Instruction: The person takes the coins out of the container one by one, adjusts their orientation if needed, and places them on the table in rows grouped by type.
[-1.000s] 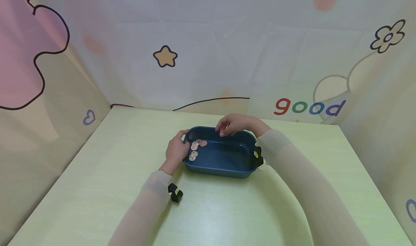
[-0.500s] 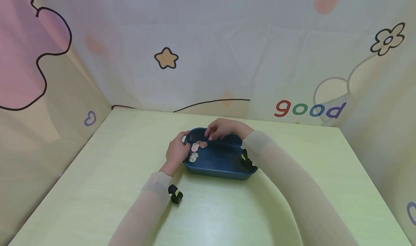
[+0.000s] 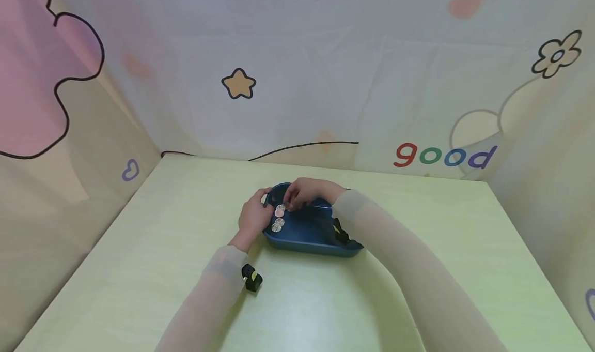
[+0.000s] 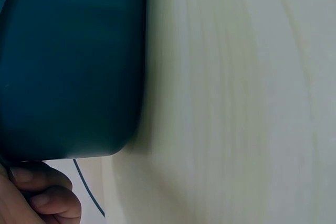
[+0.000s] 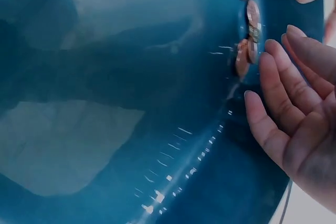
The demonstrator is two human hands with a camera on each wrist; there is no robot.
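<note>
A dark blue tray (image 3: 307,246) with rounded corners sits on the table. My left hand (image 3: 254,215) grips its left end; in the left wrist view, curled fingers (image 4: 50,200) show at the tray's edge. Several coins, silver and copper-coloured, lie inside near that end, among them a silver coin (image 3: 276,227) and a copper coin (image 5: 242,59). My right hand (image 3: 307,190) reaches into the tray beside the far coins and partly covers them. In the right wrist view its fingers (image 5: 278,90) are loosely bent and spread close to the coins, with nothing visible between them.
The pale table (image 3: 139,269) spreads around the tray. A patterned cloth (image 3: 297,83) hangs behind and at both sides. A small black camera (image 3: 252,278) is worn on the left wrist, another black one (image 3: 340,232) on the right.
My right hand has moved left and down across the tray, from its far rim to the coins. The left hand has kept its grip on the tray's left end.
</note>
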